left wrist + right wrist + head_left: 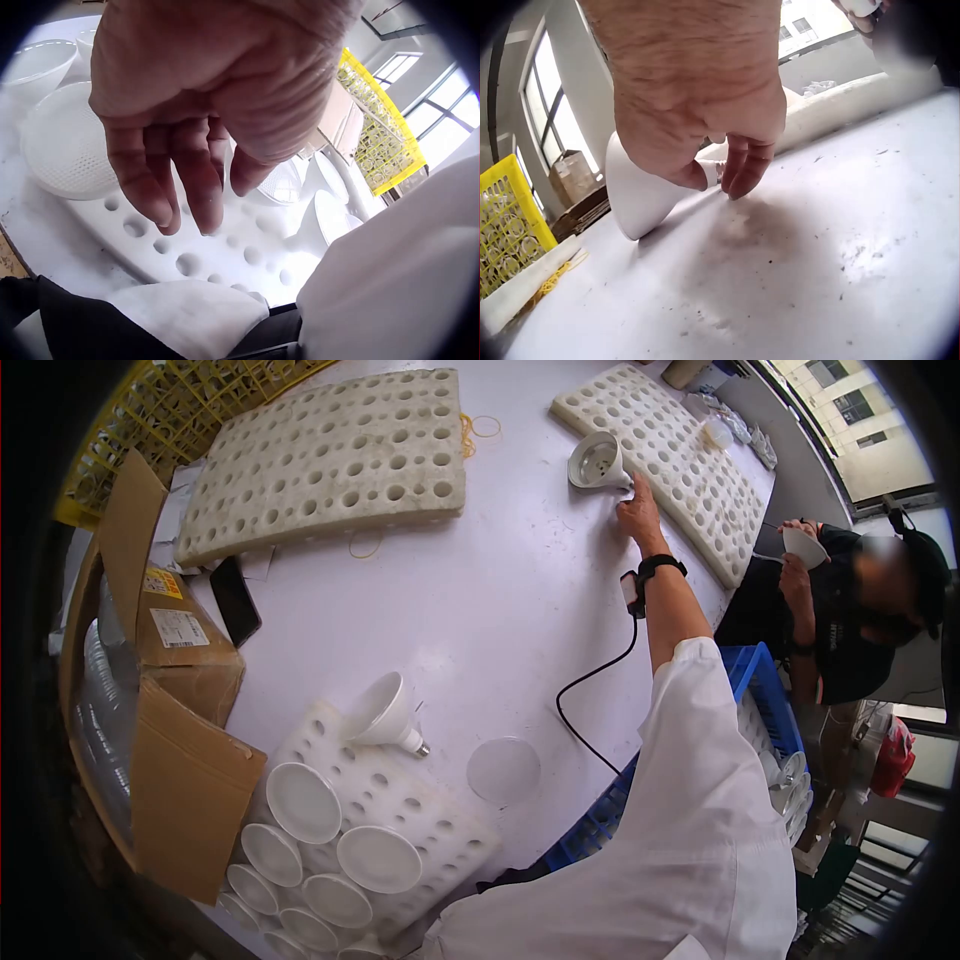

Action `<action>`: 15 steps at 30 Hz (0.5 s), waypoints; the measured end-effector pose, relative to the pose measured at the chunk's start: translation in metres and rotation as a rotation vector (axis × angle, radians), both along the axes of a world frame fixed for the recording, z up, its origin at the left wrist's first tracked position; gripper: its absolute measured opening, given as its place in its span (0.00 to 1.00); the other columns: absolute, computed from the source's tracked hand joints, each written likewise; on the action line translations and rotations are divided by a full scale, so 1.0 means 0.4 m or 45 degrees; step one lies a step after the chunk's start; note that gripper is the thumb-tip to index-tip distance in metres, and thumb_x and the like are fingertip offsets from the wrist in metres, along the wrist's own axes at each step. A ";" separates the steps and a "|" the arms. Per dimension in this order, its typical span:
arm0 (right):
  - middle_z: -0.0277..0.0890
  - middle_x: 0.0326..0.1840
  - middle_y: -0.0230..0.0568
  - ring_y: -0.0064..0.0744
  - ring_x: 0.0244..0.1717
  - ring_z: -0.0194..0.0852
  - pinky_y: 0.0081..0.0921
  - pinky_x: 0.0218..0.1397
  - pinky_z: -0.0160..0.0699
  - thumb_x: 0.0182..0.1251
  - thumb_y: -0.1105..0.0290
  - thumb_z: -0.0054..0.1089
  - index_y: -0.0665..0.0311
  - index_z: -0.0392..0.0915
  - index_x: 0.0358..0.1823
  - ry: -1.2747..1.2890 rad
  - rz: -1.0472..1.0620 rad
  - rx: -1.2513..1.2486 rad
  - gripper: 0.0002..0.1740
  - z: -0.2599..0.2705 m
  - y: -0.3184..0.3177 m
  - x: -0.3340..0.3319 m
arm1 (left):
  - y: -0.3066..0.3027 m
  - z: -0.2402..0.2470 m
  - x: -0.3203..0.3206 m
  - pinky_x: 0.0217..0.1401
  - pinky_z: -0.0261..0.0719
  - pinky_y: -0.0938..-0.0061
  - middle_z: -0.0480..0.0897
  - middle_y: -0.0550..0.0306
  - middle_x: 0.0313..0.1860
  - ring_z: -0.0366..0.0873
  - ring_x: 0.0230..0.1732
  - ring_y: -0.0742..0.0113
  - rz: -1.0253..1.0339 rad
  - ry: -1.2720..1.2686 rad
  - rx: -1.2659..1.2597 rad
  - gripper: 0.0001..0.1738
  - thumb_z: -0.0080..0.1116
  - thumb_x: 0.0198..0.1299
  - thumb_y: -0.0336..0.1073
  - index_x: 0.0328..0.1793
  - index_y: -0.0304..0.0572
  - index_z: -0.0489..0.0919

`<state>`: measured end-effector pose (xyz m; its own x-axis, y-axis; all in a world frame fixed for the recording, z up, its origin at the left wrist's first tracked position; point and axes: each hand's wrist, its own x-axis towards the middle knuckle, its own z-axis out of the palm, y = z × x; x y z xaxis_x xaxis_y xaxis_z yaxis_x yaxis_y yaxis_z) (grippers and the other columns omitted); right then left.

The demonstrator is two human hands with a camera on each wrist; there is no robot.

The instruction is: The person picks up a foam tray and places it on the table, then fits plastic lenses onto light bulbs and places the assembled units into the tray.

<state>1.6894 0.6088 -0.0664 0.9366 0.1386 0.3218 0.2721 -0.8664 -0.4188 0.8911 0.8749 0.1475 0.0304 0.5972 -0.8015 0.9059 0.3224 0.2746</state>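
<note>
Head view, upper right: the right hand pinches the neck of a white lamp shell lying on the surface, long axis running from neck up-left to its open mouth. Left wrist view: the left hand hangs relaxed, holding nothing, over a holed foam tray. Right wrist view: that fingertip grip looks thin, so the lamp shell may slip and roll.

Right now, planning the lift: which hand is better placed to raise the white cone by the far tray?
Right: the right hand pinches the cone; the left hand hangs empty over the near tray.
</note>
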 end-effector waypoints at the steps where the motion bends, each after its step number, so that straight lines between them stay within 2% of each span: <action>1: 0.57 0.69 0.51 0.48 0.69 0.57 0.33 0.69 0.60 0.51 0.76 0.52 0.60 0.58 0.68 0.121 0.096 0.006 0.38 -0.013 -0.009 0.014 | 0.006 0.003 0.013 0.32 0.76 0.74 0.84 0.49 0.31 0.81 0.28 0.67 -0.045 0.019 -0.024 0.15 0.54 0.59 0.38 0.35 0.29 0.81; 2: 0.58 0.69 0.50 0.47 0.68 0.58 0.33 0.69 0.61 0.50 0.74 0.55 0.56 0.58 0.68 0.358 0.101 0.128 0.39 0.046 0.019 -0.006 | 0.015 0.003 0.033 0.33 0.76 0.74 0.84 0.49 0.31 0.80 0.27 0.67 -0.099 0.032 -0.049 0.16 0.54 0.61 0.38 0.36 0.28 0.81; 3: 0.59 0.69 0.50 0.46 0.67 0.60 0.33 0.67 0.62 0.50 0.71 0.58 0.54 0.60 0.67 0.361 0.029 0.062 0.38 0.017 0.016 0.024 | 0.019 0.002 0.056 0.33 0.76 0.74 0.84 0.49 0.31 0.80 0.27 0.67 -0.095 0.068 -0.062 0.16 0.54 0.61 0.38 0.36 0.28 0.81; 5: 0.69 0.60 0.51 0.47 0.60 0.69 0.35 0.62 0.68 0.51 0.67 0.60 0.57 0.68 0.61 0.429 0.018 -0.135 0.31 0.018 0.020 0.045 | 0.023 0.002 0.092 0.33 0.76 0.74 0.84 0.50 0.32 0.80 0.27 0.67 -0.087 0.008 -0.005 0.16 0.53 0.62 0.38 0.37 0.28 0.81; 7: 0.78 0.47 0.52 0.49 0.50 0.76 0.37 0.55 0.72 0.52 0.62 0.60 0.59 0.76 0.50 0.581 -0.074 -0.122 0.22 0.038 0.037 0.015 | 0.033 0.005 0.101 0.33 0.76 0.74 0.85 0.50 0.32 0.80 0.27 0.67 -0.070 0.008 -0.010 0.16 0.53 0.63 0.38 0.37 0.28 0.81; 8: 0.81 0.35 0.52 0.50 0.43 0.79 0.37 0.50 0.75 0.55 0.58 0.58 0.62 0.80 0.43 0.439 -0.085 -0.160 0.18 0.050 0.053 -0.027 | 0.037 0.010 0.101 0.33 0.76 0.74 0.85 0.50 0.32 0.80 0.27 0.68 -0.052 -0.031 0.003 0.15 0.52 0.63 0.38 0.37 0.29 0.81; 11: 0.81 0.34 0.50 0.48 0.40 0.80 0.35 0.47 0.76 0.58 0.55 0.56 0.63 0.80 0.40 0.371 -0.067 -0.286 0.19 0.049 0.070 -0.120 | 0.037 0.029 0.096 0.35 0.77 0.74 0.85 0.51 0.34 0.81 0.29 0.67 -0.126 -0.053 0.043 0.15 0.54 0.63 0.40 0.40 0.33 0.82; 12: 0.81 0.31 0.48 0.44 0.37 0.81 0.33 0.46 0.76 0.60 0.52 0.55 0.66 0.79 0.41 0.519 -0.017 -0.169 0.22 0.084 0.076 -0.176 | 0.034 -0.029 -0.023 0.35 0.81 0.73 0.82 0.45 0.36 0.82 0.31 0.64 0.085 -0.216 -0.036 0.11 0.57 0.60 0.33 0.44 0.32 0.74; 13: 0.81 0.29 0.45 0.35 0.32 0.81 0.29 0.42 0.78 0.61 0.53 0.57 0.68 0.78 0.40 0.660 0.024 0.069 0.22 0.101 0.078 -0.225 | 0.025 -0.015 -0.016 0.35 0.81 0.73 0.82 0.45 0.36 0.82 0.31 0.64 0.105 -0.231 -0.021 0.11 0.57 0.60 0.33 0.44 0.32 0.74; 14: 0.81 0.28 0.42 0.27 0.29 0.81 0.25 0.37 0.79 0.62 0.55 0.58 0.70 0.77 0.39 0.732 0.104 0.440 0.21 0.108 0.082 -0.287 | 0.016 0.007 0.023 0.35 0.81 0.72 0.82 0.48 0.36 0.82 0.32 0.64 0.079 -0.382 0.006 0.11 0.57 0.59 0.33 0.43 0.32 0.75; 15: 0.80 0.28 0.38 0.24 0.29 0.80 0.21 0.34 0.79 0.63 0.59 0.59 0.69 0.78 0.37 0.782 0.182 0.724 0.17 0.107 0.088 -0.344 | 0.007 0.017 0.059 0.36 0.80 0.72 0.81 0.50 0.35 0.81 0.33 0.64 0.054 -0.535 0.038 0.10 0.57 0.59 0.32 0.43 0.33 0.75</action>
